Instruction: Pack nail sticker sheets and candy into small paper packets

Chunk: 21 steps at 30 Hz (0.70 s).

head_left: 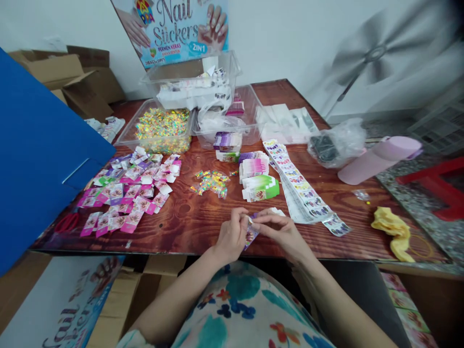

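Hands pinch small packet — apparently purple — above table.

Small packet mostly hidden by fingers, fan blurred, poster cut off at top edge

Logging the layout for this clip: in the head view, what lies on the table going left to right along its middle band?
Spread of pink and purple small cartons → loose pile of glittery wrapped bits → stacks of flat cartons → long strip of nail sticker sheets → pink bottle lying down.

Small packing workshop: nail-sticker poster, cartons, sorted packets.
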Each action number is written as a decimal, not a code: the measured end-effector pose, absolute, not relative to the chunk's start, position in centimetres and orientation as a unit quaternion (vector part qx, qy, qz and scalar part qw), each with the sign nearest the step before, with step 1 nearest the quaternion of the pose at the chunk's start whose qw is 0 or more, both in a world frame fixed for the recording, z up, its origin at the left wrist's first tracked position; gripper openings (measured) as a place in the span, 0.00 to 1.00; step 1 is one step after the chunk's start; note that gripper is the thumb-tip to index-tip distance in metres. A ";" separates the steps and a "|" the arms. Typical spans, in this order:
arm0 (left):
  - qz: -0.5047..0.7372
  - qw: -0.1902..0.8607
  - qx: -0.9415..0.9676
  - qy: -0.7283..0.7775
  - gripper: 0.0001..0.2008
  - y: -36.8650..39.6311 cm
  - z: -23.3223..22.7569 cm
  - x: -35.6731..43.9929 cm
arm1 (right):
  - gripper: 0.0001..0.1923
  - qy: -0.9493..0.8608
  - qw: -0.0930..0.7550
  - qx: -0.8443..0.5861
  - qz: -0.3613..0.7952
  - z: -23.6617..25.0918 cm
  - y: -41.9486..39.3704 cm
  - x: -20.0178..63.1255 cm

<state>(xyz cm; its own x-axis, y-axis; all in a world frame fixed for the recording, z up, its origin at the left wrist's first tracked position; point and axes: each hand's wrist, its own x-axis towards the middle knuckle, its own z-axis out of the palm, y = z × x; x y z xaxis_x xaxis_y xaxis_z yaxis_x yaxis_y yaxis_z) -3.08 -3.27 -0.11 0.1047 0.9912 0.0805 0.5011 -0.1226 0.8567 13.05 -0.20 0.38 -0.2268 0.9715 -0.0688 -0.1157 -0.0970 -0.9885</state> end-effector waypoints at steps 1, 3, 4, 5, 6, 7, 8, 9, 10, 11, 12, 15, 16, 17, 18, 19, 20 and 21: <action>0.359 0.344 0.656 0.568 0.11 -3.2 -0.1 -3.1 | 0.10 -0.504 0.448 -0.425 0.604 0.4 -0.2 13.0; 0.361 0.346 0.652 0.570 0.11 -3.1 -0.2 -3.0 | 0.11 -0.488 0.452 -0.430 0.610 0.4 -0.4 12.8; 0.361 0.347 0.651 0.570 0.11 -3.1 -0.2 -3.0 | 0.11 -0.476 0.455 -0.435 0.614 0.3 -0.4 12.7; 0.360 0.346 0.650 0.572 0.10 -3.1 -0.2 -3.0 | 0.12 -0.464 0.459 -0.439 0.618 0.2 -0.5 12.6; 0.359 0.345 0.650 0.574 0.10 -3.1 -0.2 -2.9 | 0.12 -0.450 0.462 -0.442 0.623 0.2 -0.5 12.6; 0.356 0.344 0.651 0.575 0.10 -3.1 -0.2 -2.9 | 0.13 -0.434 0.463 -0.445 0.631 0.1 -0.6 12.6; 0.354 0.343 0.652 0.576 0.10 -3.2 -0.1 -2.9 | 0.13 -0.420 0.462 -0.447 0.640 0.1 -0.6 12.7; 0.351 0.341 0.655 0.576 0.10 -3.2 -0.1 -2.9 | 0.13 -0.409 0.460 -0.449 0.648 0.0 -0.6 12.7; 0.350 0.340 0.657 0.575 0.10 -3.3 0.0 -2.9 | 0.13 -0.402 0.456 -0.451 0.654 0.0 -0.6 12.8; 0.348 0.340 0.658 0.574 0.10 -3.3 0.0 -2.9 | 0.12 -0.399 0.452 -0.451 0.658 0.0 -0.6 12.9; 0.347 0.341 0.659 0.574 0.10 -3.3 0.0 -2.9 | 0.12 -0.401 0.446 -0.450 0.661 0.0 -0.6 13.0; 0.346 0.343 0.660 0.572 0.10 -3.4 -0.1 -2.9 | 0.11 -0.420 0.439 -0.447 0.657 0.0 -0.5 13.2; 0.345 0.343 0.661 0.572 0.10 -3.3 -0.2 -2.9 | 0.10 -0.433 0.439 -0.445 0.649 0.0 -0.4 13.3; 0.344 0.343 0.661 0.571 0.10 -3.3 -0.3 -2.8 | 0.10 -0.453 0.441 -0.442 0.637 0.0 -0.3 13.3; 0.344 0.342 0.662 0.571 0.10 -3.3 -0.4 -2.8 | 0.09 -0.479 0.442 -0.438 0.620 0.0 -0.3 13.4; 0.345 0.342 0.663 0.570 0.10 -3.4 -0.4 -2.7 | 0.08 -0.508 0.441 -0.430 0.603 0.1 -0.2 13.6; 0.346 0.341 0.665 0.568 0.10 -3.4 -0.4 -2.7 | 0.08 -0.536 0.437 -0.420 0.588 0.2 -0.2 13.7; 0.347 0.341 0.666 0.565 0.10 -3.4 -0.3 -2.7 | 0.07 -0.561 0.431 -0.407 0.577 0.4 -0.1 13.9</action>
